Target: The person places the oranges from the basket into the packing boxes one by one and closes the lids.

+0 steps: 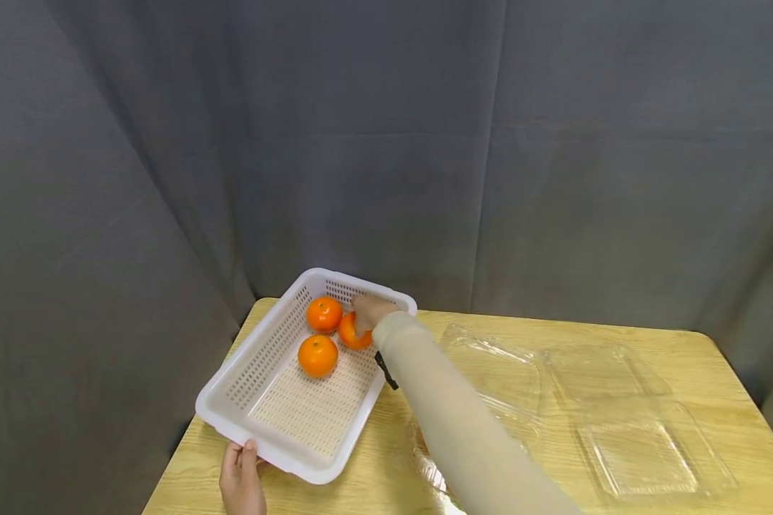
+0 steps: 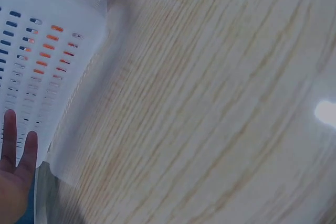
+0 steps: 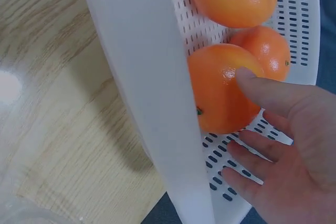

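Observation:
A white slotted plastic basket stands at the left of the table and holds three oranges. My left hand grips its near left corner, thumb over the rim; in the left wrist view two straight fingers lie along the slotted outer wall. Inside the far right end is my right hand, its thumb touching one orange. The other fingers are spread beside that orange, loosely bent. Another orange lies left of it, and the third orange sits closer to me.
Right of the basket, clear plastic boxes lie with their lids open on the wooden table. My right sleeve crosses over a clear box and partly hides it. A grey curtain hangs behind the table.

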